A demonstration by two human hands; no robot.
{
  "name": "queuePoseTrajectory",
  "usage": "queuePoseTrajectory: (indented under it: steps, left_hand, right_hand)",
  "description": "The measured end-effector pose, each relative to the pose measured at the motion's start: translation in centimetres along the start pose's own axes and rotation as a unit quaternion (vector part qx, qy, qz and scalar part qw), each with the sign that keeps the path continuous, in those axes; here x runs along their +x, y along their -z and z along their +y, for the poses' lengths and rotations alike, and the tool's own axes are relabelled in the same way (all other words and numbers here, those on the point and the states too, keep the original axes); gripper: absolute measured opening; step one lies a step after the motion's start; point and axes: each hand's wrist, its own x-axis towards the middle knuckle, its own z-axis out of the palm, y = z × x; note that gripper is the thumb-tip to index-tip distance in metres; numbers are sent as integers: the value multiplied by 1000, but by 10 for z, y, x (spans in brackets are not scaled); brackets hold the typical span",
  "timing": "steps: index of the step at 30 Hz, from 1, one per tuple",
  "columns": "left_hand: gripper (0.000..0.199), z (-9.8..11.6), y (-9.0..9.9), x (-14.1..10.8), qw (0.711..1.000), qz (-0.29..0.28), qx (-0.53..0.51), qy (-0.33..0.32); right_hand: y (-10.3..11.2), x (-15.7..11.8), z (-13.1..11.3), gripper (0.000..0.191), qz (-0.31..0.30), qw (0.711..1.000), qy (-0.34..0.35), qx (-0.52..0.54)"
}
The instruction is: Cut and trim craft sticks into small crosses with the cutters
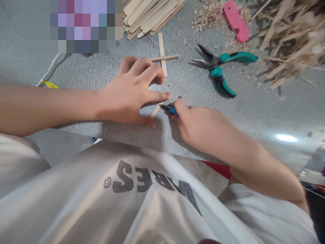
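Observation:
My left hand (134, 91) lies palm down on the grey table with its fingers spread, the thumb and index finger on either side of a short piece of wooden stick (155, 110). My right hand (198, 123) is closed around a small blue-handled craft knife (173, 110), and the blade's tip is at the upper end of that piece. Just beyond my left fingers, a flat wooden stick (160, 42) lies crossed by a thin pointed stick (174, 57).
Teal-handled pliers (215, 62) lie with open jaws to the right. Behind them are a pink tool (236, 22) and wood shavings (208, 15). Flat sticks (152, 15) are stacked at the back, wood scraps (289, 44) piled at the far right. The table's front edge (127, 144) runs below my hands.

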Motion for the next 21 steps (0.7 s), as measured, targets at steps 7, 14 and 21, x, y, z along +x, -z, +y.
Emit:
queuePoseTrajectory:
  steps: [7,14,21]
  left_hand:
    - [73,0,2,5,998,-13,58,-11]
    - [79,-2,5,4,997,-13,76,-18]
    - [87,-7,2,3,998,-13,62,-22]
  right_hand:
    - [-3,0,-1,46,3,1000,-15,-5]
    - [2,0,0,45,-11,1000,-9,5]
    - [-3,1,5,45,-10,1000,0,20]
